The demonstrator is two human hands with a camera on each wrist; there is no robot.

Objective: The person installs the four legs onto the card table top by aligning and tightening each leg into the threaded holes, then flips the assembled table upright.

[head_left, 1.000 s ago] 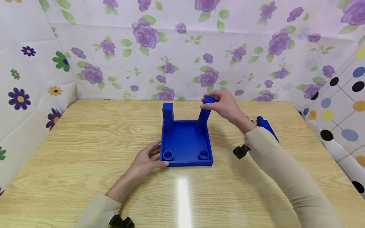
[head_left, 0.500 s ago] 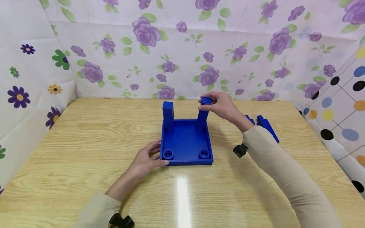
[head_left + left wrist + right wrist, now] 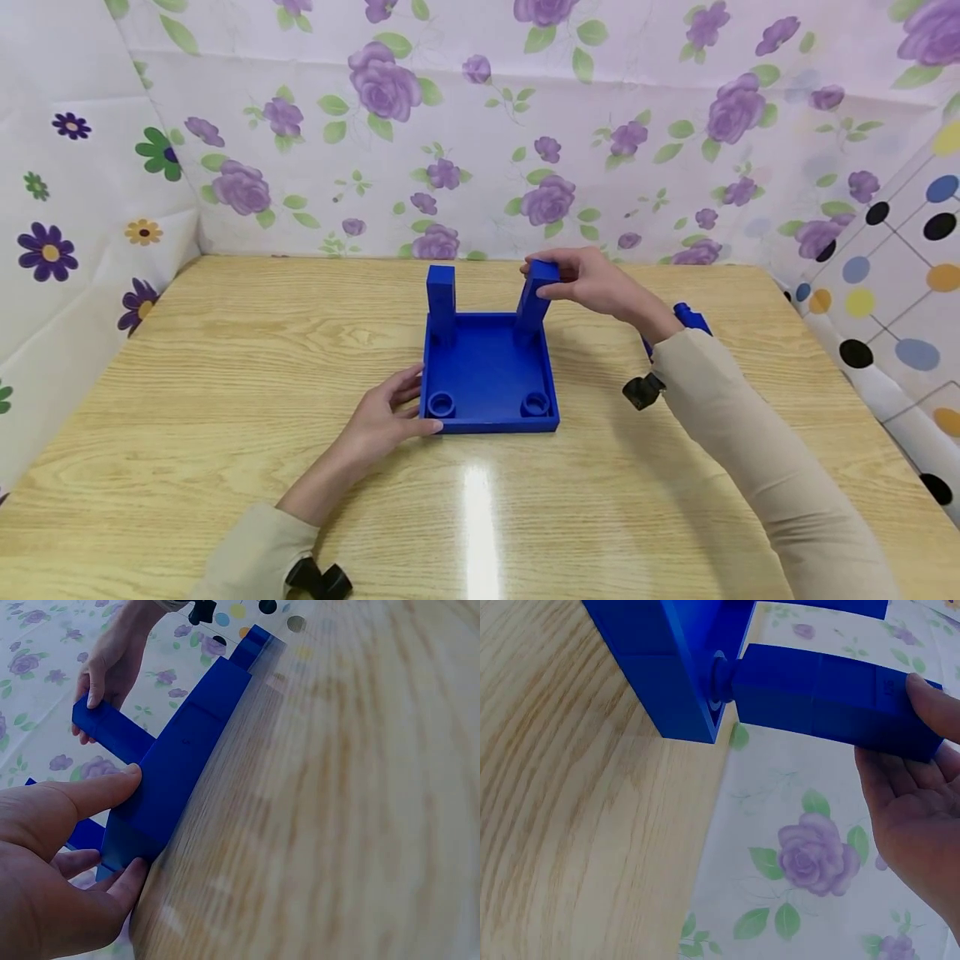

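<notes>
Left hand (image 3: 382, 421) grips tray (image 3: 495, 427) on table (image 3: 262, 333); right hand (image 3: 592, 283) pinches leg (image 3: 531, 312) by its top, at tray's far-right corner. Leg looks tilted; pushed off-line, it could jam or slip.

In the head view the right arm (image 3: 750, 433) hides part of the blue pieces (image 3: 693, 319), between two and three o'clock from the tray (image 3: 491, 427). The right wrist view crops the right hand (image 3: 919, 810) at three o'clock, the tray at twelve; the mark (image 3: 889, 685) on the held post (image 3: 810, 697) is too small to read.
</notes>
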